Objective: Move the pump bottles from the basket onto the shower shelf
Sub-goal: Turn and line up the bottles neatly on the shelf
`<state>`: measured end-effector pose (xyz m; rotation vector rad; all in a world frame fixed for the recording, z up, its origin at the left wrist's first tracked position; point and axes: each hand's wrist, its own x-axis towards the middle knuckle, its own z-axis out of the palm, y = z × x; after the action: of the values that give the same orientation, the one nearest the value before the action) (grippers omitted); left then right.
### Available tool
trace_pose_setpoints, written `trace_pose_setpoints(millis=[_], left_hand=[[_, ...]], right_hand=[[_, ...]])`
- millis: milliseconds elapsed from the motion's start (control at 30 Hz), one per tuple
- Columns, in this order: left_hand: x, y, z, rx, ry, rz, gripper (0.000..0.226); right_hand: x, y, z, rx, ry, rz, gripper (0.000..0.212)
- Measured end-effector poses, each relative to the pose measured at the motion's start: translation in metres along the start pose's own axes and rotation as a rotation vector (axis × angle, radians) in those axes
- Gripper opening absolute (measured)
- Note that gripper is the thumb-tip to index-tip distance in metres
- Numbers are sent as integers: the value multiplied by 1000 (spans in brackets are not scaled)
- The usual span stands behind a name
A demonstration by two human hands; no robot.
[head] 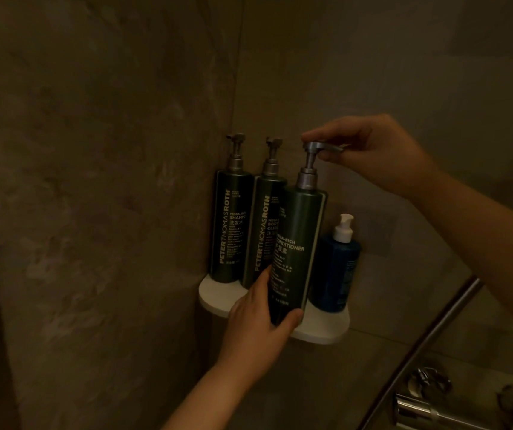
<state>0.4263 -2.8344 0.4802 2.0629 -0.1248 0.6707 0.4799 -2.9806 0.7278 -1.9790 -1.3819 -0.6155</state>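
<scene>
Conditioner bottle [300, 243] is held slightly tilted at centre frame. Its base is gripped by the fingers of the left hand [258, 318] at the front edge of the shower shelf [326, 330], and its pump head [320, 147] is pinched by the right hand [373, 150]. Space looks tight: if it's let go half off the lip it could tip, or the blue bottle [339, 268] to the right could get knocked.

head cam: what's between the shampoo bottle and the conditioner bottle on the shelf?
The body cleanser bottle stands between the shampoo bottle and the conditioner bottle, partly hidden behind the conditioner. Shown in the head view.
</scene>
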Motion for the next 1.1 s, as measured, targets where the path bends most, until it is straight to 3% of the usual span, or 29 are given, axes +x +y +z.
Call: trace_pose_setpoints(millis=[300, 533, 833, 1100], left_hand=[[0, 2, 0, 27, 65, 7, 85], [3, 6, 4, 99, 155, -1, 87], [2, 3, -2, -68, -25, -35, 76], [1, 3, -7, -114, -21, -36, 77]], right_hand=[[2, -1, 2, -13, 14, -12, 35], [5, -9, 2, -165, 1, -12, 34], [4, -16, -4, -247, -83, 5, 36], [5, -12, -2, -122, -21, 13, 37]])
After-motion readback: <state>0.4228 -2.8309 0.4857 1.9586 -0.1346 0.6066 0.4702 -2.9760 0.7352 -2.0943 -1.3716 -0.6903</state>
